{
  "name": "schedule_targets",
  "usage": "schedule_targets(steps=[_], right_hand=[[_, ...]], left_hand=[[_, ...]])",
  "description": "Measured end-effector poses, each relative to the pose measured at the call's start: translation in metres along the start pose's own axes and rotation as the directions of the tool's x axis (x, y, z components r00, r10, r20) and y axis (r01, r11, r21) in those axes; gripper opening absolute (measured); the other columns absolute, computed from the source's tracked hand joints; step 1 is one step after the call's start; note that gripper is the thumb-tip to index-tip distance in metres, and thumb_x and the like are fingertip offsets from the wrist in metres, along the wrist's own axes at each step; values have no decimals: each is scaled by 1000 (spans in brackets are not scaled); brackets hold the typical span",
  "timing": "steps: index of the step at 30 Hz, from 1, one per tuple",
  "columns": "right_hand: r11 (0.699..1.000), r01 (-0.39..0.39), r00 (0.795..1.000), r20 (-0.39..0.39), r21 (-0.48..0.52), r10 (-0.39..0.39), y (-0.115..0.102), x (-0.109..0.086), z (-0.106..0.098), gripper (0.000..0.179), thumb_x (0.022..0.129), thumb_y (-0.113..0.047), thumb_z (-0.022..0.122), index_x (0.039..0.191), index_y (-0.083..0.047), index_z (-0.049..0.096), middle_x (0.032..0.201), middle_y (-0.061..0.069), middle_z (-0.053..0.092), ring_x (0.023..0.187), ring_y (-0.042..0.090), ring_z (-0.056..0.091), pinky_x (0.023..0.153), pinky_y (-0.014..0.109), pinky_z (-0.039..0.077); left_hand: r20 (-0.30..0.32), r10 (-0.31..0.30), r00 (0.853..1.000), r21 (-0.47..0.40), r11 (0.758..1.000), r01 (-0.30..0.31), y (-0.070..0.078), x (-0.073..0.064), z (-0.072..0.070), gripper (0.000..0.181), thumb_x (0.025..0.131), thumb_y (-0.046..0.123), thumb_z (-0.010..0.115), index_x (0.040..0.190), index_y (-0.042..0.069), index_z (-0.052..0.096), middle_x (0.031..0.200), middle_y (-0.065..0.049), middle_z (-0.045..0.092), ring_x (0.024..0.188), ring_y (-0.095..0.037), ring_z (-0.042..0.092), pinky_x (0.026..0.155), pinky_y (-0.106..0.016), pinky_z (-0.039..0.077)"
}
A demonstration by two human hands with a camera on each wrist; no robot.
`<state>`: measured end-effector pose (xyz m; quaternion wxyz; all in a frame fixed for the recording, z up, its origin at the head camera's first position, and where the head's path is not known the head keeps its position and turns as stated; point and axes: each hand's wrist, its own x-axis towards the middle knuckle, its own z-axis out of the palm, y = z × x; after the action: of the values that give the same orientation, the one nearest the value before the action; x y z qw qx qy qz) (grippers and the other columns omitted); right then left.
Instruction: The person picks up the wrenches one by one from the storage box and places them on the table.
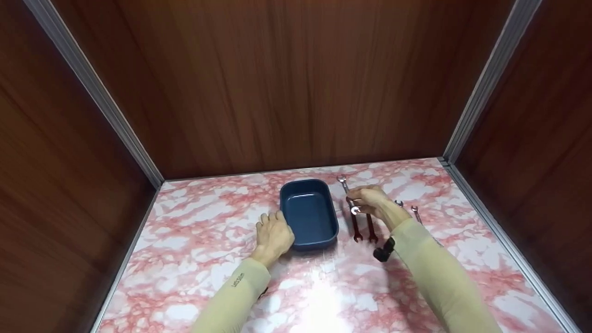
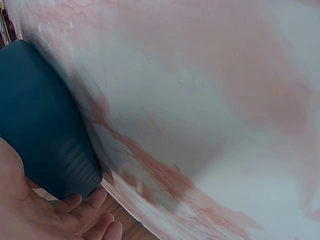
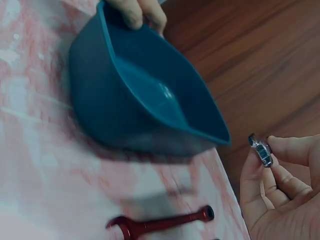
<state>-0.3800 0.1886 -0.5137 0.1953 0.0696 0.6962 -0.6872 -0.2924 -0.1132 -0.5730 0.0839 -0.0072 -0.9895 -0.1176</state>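
A blue rectangular bin (image 1: 311, 243) stands on the marbled table, and nothing shows inside it. At its left side my left hand (image 1: 274, 235) holds the rim; in the right wrist view, fingers (image 3: 132, 15) of that hand hook over the edge. My right hand (image 1: 373, 201), just right of the bin, pinches a silver wrench (image 1: 343, 181) between thumb and fingers. The right wrist view shows this wrench (image 3: 261, 151) end-on, raised off the table. Beneath the right hand lie two red wrenches (image 1: 355, 229), (image 1: 371, 229), their upper parts partly hidden by it.
Farther right lie two more silver wrenches (image 1: 399, 203), (image 1: 416, 212), partly covered by the right forearm. Brown wood-grain panels (image 1: 286, 92) with metal corner posts (image 1: 485, 83) enclose the table at the back and both sides.
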Motion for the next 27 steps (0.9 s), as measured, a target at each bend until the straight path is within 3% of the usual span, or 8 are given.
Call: schedule_targets(steps=[6, 7, 8, 13, 14, 15, 27], right_hand=[[1000, -12, 1000, -29, -8, 12, 0, -3, -26, 52, 107, -6, 68, 154, 13, 55, 87, -5, 75, 77, 6, 70, 74, 24, 63], [1000, -14, 999, -34, -10, 14, 0, -4, -30, 51, 107, -6, 68, 153, 12, 56, 87, -5, 75, 78, 6, 71, 75, 24, 64], [1000, -13, 999, -38, -11, 13, -1, -5, -35, 49, 107, -5, 67, 152, 12, 57, 87, -5, 76, 78, 6, 71, 75, 24, 64], [1000, -28, 998, -62, 3, 28, 1, -10, -57, 17, 107, -5, 68, 123, -3, 72, 82, -6, 78, 77, 6, 74, 76, 26, 64], [999, -35, 997, -71, 4, 35, 1, -11, -62, 11, 107, -5, 68, 116, -7, 74, 81, -6, 78, 76, 6, 75, 78, 27, 64], [999, -40, 996, -77, 7, 41, 2, -13, -67, 9, 107, -5, 68, 111, -9, 75, 81, -6, 78, 75, 7, 74, 78, 28, 65], [997, -68, 990, -119, 23, 70, 16, -30, -128, 25, 108, -10, 69, 91, -25, 82, 82, -10, 82, 80, 4, 77, 82, 26, 64]], left_hand=[[-19, 3, 1000, -20, 1000, -3, -1, 0, 0, 32, 104, 19, 49, 125, -1, 63, 123, -23, 70, 117, -43, 60, 101, -59, 52], [-41, 13, 999, -15, 1000, -14, -6, 4, 11, 33, 105, 21, 47, 125, 0, 62, 123, -22, 70, 118, -42, 59, 101, -57, 52], [-43, 15, 999, -21, 1000, -16, -6, 3, 11, 33, 105, 21, 46, 124, -1, 62, 122, -22, 70, 117, -42, 59, 101, -58, 52], [-40, 24, 999, -23, 999, -25, -4, 2, 13, 34, 106, 23, 47, 125, -2, 62, 122, -22, 70, 118, -43, 59, 101, -59, 52], [-21, 16, 1000, -32, 999, -17, 1, -3, 3, 33, 104, 20, 50, 124, -3, 63, 122, -24, 69, 118, -45, 59, 100, -60, 52], [-20, 17, 1000, -25, 1000, -17, 2, -3, 4, 33, 104, 20, 50, 125, -2, 63, 123, -24, 69, 118, -45, 60, 100, -60, 52], [-8, -1, 1000, -2, 1000, 1, 7, -7, 1, 35, 105, 23, 51, 129, 0, 63, 126, -21, 70, 121, -43, 61, 102, -59, 53]])
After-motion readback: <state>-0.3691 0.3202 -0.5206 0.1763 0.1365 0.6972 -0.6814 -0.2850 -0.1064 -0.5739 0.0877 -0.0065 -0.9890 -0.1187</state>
